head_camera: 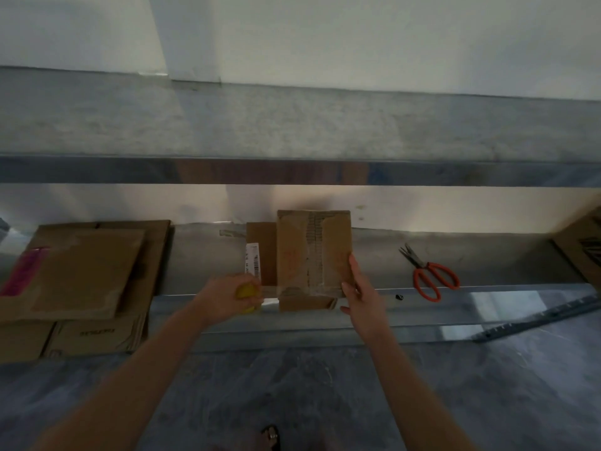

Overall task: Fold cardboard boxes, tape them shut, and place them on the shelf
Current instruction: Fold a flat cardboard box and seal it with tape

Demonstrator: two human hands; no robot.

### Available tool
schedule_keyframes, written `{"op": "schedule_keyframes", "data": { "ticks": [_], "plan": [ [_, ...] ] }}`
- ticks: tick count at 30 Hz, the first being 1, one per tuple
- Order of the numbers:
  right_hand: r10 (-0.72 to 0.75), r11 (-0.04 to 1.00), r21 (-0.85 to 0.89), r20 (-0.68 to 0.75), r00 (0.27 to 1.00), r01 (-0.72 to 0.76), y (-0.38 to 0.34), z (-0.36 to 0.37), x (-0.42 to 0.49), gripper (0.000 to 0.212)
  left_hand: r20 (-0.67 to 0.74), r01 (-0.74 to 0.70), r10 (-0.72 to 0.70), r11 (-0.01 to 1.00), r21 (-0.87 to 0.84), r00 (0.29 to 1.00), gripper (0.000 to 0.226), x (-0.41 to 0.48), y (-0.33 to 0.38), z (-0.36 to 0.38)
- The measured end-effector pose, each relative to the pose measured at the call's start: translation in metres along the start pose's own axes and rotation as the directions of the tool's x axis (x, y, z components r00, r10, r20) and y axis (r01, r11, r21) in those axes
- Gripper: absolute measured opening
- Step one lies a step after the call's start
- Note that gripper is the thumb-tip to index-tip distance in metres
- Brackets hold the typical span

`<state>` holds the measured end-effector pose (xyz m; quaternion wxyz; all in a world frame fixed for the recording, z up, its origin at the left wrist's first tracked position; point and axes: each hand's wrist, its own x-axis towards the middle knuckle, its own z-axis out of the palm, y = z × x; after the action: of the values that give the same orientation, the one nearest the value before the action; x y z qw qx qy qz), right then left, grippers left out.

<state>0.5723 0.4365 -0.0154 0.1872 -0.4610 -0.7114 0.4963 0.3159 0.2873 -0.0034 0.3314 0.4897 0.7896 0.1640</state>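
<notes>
Taping the seam is the step I judge I'm on. The box (312,252) lies on the shelf (487,265), midway along its front edge. Its near end pokes slightly over the lip, which would let tape wrap down over that end.

My left hand (227,296) is curled round the yellow tape (246,291), low at the front edge and just left of the box's near-left corner. From there a strip can be drawn across the box. Something glossy shows across the box's near end, probably tape already laid, though the blur stops me being sure.

My right hand (359,294) is flat, fingers straight along the box's right side and thumb by the near-right corner, gripping nothing. I take it to be bracing the box so a pull from the left cannot slide it.

A second brown piece (261,252) with a white label touches the box's left side. The scissors (429,275) lie to the right near the front edge, apart from the box but handy for cutting. Flat cardboard (81,275) is stacked at the shelf's left end.
</notes>
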Motion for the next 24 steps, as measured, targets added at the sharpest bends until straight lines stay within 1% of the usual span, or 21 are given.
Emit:
{"op": "schedule_keyframes", "data": {
  "ticks": [2,3,6,8,10,13,15,18,21,24],
  "plan": [
    [-0.020,0.999,-0.031,0.026,0.999,0.021,0.000,-0.002,-0.001,0.063,0.032,0.021,-0.015,0.977,-0.211,0.999,0.024,-0.011,0.002,0.000],
    [-0.033,0.998,-0.055,0.040,0.999,0.035,-0.001,-0.003,-0.002,0.063,0.053,0.030,-0.017,0.966,-0.256,0.998,0.029,-0.016,0.002,0.000],
    [-0.050,0.992,-0.109,0.070,0.996,0.058,-0.001,-0.009,-0.003,0.067,0.074,0.008,0.014,0.958,-0.286,0.997,0.042,-0.024,0.003,0.002],
    [-0.075,0.990,-0.108,0.098,0.992,0.086,-0.001,-0.013,-0.006,0.076,0.051,0.041,-0.026,0.946,-0.323,0.998,0.045,-0.027,0.004,0.002],
    [-0.103,0.989,-0.096,0.131,0.986,0.116,0.002,-0.015,-0.010,0.091,-0.008,0.058,-0.064,0.941,-0.334,0.998,0.040,-0.028,0.005,0.004],
    [-0.104,0.983,-0.138,0.130,0.986,0.122,0.008,-0.013,-0.014,0.099,-0.025,0.068,-0.078,0.955,-0.288,0.997,0.034,-0.031,0.006,0.010],
    [-0.098,0.969,-0.209,0.153,0.983,0.129,0.012,-0.012,-0.016,0.098,-0.041,0.089,-0.103,0.960,-0.266,0.994,0.032,-0.034,0.010,0.013],
    [-0.075,0.949,-0.286,0.203,0.976,0.132,0.019,-0.019,-0.020,0.087,-0.031,0.133,-0.146,0.955,-0.267,0.989,0.038,-0.039,0.017,0.017],
    [-0.050,0.945,-0.306,0.217,0.975,0.116,0.022,-0.028,-0.021,0.084,0.005,0.129,-0.131,0.966,-0.225,0.991,0.038,-0.041,0.023,0.019],
    [-0.064,0.949,-0.288,0.222,0.973,0.128,0.017,-0.031,-0.012,0.081,-0.022,0.117,-0.125,0.966,-0.233,0.992,0.035,-0.038,0.026,0.020]
  ]
}}
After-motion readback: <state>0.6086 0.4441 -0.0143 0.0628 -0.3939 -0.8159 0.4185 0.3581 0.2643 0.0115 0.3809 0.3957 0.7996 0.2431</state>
